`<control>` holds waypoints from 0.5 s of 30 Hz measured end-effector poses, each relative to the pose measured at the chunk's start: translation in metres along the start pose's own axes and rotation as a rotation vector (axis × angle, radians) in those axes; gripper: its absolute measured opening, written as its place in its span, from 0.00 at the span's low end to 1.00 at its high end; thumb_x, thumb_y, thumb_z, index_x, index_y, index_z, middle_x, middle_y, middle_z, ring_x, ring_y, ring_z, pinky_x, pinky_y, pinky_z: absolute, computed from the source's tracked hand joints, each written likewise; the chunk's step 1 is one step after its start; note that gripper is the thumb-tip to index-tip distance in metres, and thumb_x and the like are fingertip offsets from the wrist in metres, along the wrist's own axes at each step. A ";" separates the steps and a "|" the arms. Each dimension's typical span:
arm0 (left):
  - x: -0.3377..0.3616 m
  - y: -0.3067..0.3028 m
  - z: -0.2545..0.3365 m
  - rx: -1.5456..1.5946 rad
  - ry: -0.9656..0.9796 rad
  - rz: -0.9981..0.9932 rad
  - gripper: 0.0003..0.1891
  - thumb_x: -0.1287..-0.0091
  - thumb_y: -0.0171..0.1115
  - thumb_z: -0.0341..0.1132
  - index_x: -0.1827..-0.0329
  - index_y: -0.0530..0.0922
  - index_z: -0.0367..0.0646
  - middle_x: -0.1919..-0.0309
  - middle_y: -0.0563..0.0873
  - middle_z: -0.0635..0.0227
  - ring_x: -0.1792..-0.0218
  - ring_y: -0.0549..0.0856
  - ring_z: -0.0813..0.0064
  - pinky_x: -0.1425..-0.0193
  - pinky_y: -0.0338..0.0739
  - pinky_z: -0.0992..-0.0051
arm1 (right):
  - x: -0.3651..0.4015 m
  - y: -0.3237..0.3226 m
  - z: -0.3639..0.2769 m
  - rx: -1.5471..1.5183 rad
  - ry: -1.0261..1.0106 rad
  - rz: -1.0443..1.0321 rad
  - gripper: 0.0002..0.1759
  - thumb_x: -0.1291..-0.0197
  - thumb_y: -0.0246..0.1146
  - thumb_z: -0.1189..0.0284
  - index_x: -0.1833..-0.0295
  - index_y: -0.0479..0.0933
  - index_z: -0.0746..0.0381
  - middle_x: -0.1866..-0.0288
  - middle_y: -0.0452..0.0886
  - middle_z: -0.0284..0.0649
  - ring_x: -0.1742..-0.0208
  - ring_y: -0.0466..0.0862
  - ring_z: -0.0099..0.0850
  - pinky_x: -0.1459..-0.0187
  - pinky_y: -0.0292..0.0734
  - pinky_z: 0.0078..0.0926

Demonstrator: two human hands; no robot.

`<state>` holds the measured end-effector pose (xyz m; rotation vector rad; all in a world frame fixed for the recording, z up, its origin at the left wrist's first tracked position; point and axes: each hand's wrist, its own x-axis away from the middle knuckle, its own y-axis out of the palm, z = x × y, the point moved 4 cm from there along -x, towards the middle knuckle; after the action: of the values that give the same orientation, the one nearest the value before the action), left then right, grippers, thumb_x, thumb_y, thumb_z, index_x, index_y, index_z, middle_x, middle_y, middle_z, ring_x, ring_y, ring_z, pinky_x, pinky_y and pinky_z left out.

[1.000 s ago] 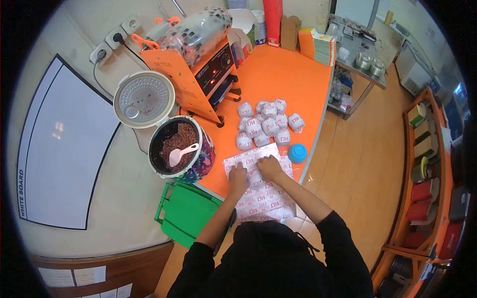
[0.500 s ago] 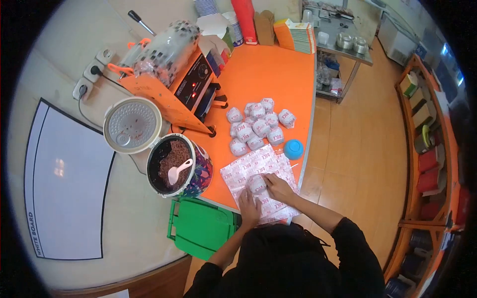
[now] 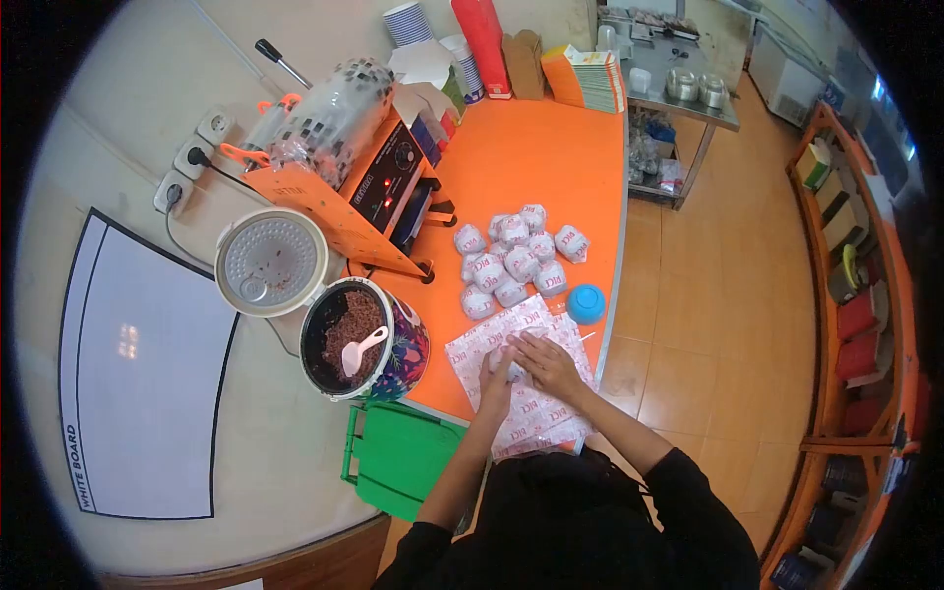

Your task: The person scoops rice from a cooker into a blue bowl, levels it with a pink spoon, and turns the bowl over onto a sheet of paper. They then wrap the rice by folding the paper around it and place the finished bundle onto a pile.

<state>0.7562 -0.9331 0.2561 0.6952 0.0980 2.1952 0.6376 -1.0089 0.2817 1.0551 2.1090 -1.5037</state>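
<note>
My left hand [image 3: 498, 382] and my right hand [image 3: 551, 365] are closed around a paper-wrapped rice ball [image 3: 515, 372], mostly hidden under the fingers. The ball rests on a stack of white wrapping paper [image 3: 531, 408] with red print. Just beyond the sheets, several wrapped rice balls [image 3: 521, 263] are piled together. A small blue bowl [image 3: 585, 304] stands beside the paper's far right corner. To the left, an open rice cooker [image 3: 413, 344] holds reddish-brown rice [image 3: 351, 317], with a pink rice paddle [image 3: 363, 351] lying on it.
An orange sealing machine [image 3: 374, 197] stands on the orange table [image 3: 541, 147] behind the cooker. Cups [image 3: 408, 24] and folded cartons [image 3: 585, 77] line the far edge. Below the table's left side is a green bin [image 3: 403, 457]. A shelf [image 3: 855, 295] stands across the floor at right.
My right hand has moved from the ball's right side over its top, and my left hand has come up closer around it. The view has shifted slightly.
</note>
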 end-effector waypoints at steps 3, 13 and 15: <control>0.005 0.027 0.019 0.082 0.077 -0.011 0.22 0.37 0.72 0.37 0.43 0.75 0.41 0.52 0.82 0.69 0.52 0.80 0.78 0.46 0.74 0.74 | -0.015 -0.022 -0.005 0.024 -0.034 0.060 0.36 0.57 0.63 0.82 0.35 0.75 0.57 0.37 0.78 0.42 0.36 0.78 0.40 0.40 0.74 0.40; -0.011 0.072 0.031 -0.121 0.308 0.290 0.19 0.37 0.71 0.43 0.53 0.77 0.39 0.58 0.83 0.62 0.55 0.81 0.69 0.50 0.75 0.67 | 0.024 0.013 0.023 -1.127 1.026 0.264 0.18 0.39 0.58 0.74 0.44 0.79 0.66 0.71 0.78 0.32 0.67 0.77 0.24 0.61 0.73 0.22; -0.018 0.076 0.026 -0.516 0.464 0.365 0.21 0.35 0.67 0.48 0.51 0.77 0.40 0.55 0.82 0.57 0.52 0.80 0.63 0.46 0.72 0.61 | 0.032 0.026 0.038 -1.516 1.103 0.450 0.14 0.36 0.60 0.69 0.49 0.81 0.64 0.72 0.75 0.28 0.70 0.74 0.22 0.65 0.69 0.20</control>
<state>0.7263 -1.0012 0.2923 -0.1006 -0.3751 2.5417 0.6305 -1.0274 0.2297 1.4635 2.3046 1.1455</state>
